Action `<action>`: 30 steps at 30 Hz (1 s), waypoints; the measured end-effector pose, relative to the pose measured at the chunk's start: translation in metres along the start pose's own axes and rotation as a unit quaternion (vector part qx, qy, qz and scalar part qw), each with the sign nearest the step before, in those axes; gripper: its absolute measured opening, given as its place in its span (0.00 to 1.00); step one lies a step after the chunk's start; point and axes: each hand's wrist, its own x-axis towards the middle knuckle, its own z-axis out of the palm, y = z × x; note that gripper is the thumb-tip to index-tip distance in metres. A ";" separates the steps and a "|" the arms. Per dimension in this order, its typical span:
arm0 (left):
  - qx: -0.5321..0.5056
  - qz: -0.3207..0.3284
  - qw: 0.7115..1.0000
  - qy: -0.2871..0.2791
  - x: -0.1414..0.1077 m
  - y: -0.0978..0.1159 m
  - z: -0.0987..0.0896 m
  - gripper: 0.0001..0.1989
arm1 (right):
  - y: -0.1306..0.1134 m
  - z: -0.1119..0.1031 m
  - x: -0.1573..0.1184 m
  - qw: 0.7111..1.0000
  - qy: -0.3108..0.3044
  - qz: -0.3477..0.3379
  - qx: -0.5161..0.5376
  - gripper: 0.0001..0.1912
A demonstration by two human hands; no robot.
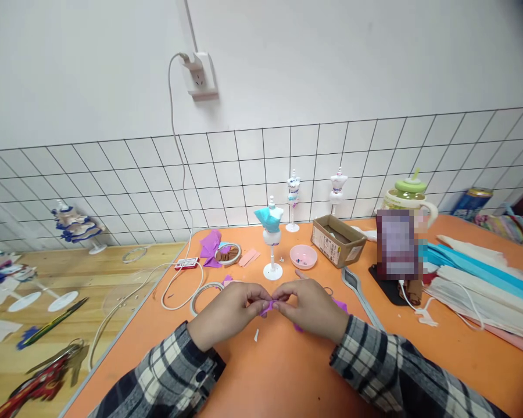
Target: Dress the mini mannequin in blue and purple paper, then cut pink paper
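My left hand [239, 309] and my right hand [310, 305] meet above the orange table, fingertips almost touching. Between them they pinch a small purple piece of crepe paper [267, 307], mostly covered by the fingers. Just beyond stands a white mini dress form [272, 237] with turquoise paper wrapped over its chest. More purple paper [340, 305] shows from beneath my right hand. A roll of tape [199, 291] lies beside my left hand. A small white scrap [256, 335] rests in front of the hands.
Behind are a pink bowl [304, 257], a cardboard box [337, 241] and two more dress forms [293, 200]. Grey scissors or tweezers [356, 287] lie right, near a propped phone [396, 244], a lidded mug [407, 194] and paper strips [483, 290]. A white cable [183, 186] hangs left.
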 end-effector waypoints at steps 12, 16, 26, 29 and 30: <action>-0.017 -0.023 0.999 -0.016 0.029 0.024 -0.007 0.15 | 0.009 -0.037 -0.003 1.000 0.003 0.018 -0.018 0.16; -0.002 -0.083 0.984 0.155 0.046 0.000 -0.027 0.31 | 0.012 -0.064 -0.003 0.995 0.091 -0.005 -0.028 0.12; -0.327 0.187 0.893 0.245 0.129 -0.013 -0.008 0.47 | -0.057 -0.083 0.011 0.980 0.122 -0.089 0.132 0.03; -0.319 0.173 0.904 0.226 0.126 -0.003 -0.001 0.29 | -0.060 -0.082 0.015 0.975 0.142 -0.097 0.143 0.05; -0.307 0.171 0.909 0.223 0.123 0.000 0.000 0.23 | -0.058 -0.082 0.016 0.973 0.147 -0.094 0.149 0.06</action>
